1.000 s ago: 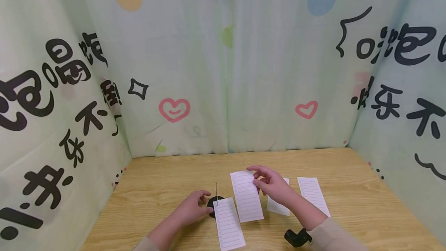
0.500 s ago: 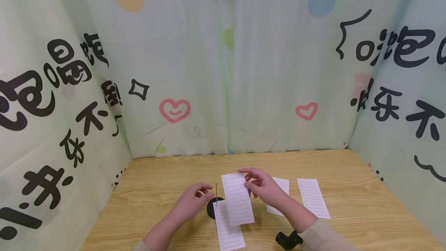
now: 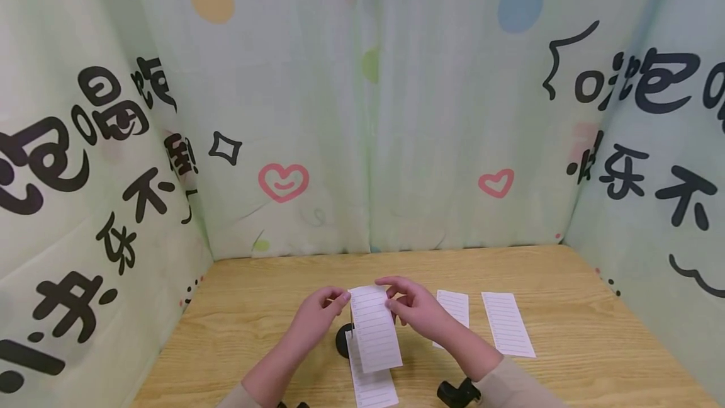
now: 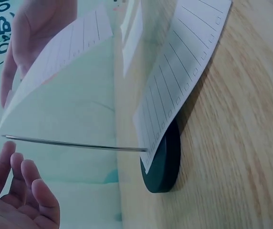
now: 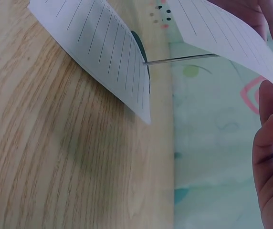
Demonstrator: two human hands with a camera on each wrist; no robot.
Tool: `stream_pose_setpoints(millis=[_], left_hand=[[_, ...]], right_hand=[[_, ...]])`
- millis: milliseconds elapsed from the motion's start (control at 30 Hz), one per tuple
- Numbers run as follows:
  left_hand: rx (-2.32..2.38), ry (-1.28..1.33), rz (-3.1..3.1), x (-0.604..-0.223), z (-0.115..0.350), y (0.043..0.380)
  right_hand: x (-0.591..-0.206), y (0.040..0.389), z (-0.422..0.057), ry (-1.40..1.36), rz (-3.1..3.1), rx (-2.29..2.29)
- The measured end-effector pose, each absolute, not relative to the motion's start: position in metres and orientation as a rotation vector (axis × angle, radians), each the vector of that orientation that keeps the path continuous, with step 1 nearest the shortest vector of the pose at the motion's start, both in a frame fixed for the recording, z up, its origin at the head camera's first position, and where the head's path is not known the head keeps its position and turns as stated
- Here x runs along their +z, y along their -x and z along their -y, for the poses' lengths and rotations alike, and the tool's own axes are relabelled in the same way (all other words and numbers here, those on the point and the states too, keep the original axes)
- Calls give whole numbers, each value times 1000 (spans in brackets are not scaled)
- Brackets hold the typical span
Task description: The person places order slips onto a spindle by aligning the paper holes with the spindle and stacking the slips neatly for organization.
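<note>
My right hand (image 3: pixel 418 308) pinches a lined white paper slip (image 3: pixel 376 329) at its upper right edge, thumb in front. The slip hangs in the air over a receipt spike, a thin upright needle (image 4: pixel 74 143) on a round black base (image 4: pixel 171 164). At the slip's upper left corner, my left hand (image 3: pixel 317 315) pinches with thumb and fingertip, close by the needle's tip. A second lined slip (image 4: pixel 177 67) sits low on the needle, pierced near one end, its far end sloping out over the table. The held slip bows and covers part of this lower one in the head view.
Two more lined slips lie right of my right hand, one partly behind the forearm (image 3: pixel 452 310) and another (image 3: pixel 508 325) farther right. A black wrist device (image 3: pixel 457 392) shows by the right sleeve. Printed curtains (image 3: pixel 368 143) close off the table's (image 3: pixel 272 288) back and sides.
My right hand has carried the held slip leftward to the spike, now over the lower slip. My left hand has risen slightly from beside the base to the held slip's corner.
</note>
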State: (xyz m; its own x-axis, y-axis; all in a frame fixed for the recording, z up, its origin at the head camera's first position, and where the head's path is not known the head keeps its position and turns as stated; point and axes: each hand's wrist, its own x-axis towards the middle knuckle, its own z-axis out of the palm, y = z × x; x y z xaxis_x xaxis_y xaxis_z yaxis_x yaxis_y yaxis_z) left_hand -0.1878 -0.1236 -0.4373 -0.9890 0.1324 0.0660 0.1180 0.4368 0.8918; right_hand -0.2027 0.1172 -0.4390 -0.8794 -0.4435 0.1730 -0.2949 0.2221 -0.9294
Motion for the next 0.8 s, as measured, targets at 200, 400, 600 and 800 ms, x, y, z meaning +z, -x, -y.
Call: stream_pose_setpoints(millis=[200,400,600,800], left_hand=[[1639,-254,-2644,-434,119,189],[1631,-241,-2646,-434,117,189],[1651,-178,-2627,-436,118,188],[1680,-154,-2606,-436,118,189]], right_hand=[[-438,202,-115,706,-2342,-1754],[-440,202,-113,708,-2345,-1750],[-439,202,-111,703,-2359,-1721],[-439,202,-110,700,-2357,-1727]])
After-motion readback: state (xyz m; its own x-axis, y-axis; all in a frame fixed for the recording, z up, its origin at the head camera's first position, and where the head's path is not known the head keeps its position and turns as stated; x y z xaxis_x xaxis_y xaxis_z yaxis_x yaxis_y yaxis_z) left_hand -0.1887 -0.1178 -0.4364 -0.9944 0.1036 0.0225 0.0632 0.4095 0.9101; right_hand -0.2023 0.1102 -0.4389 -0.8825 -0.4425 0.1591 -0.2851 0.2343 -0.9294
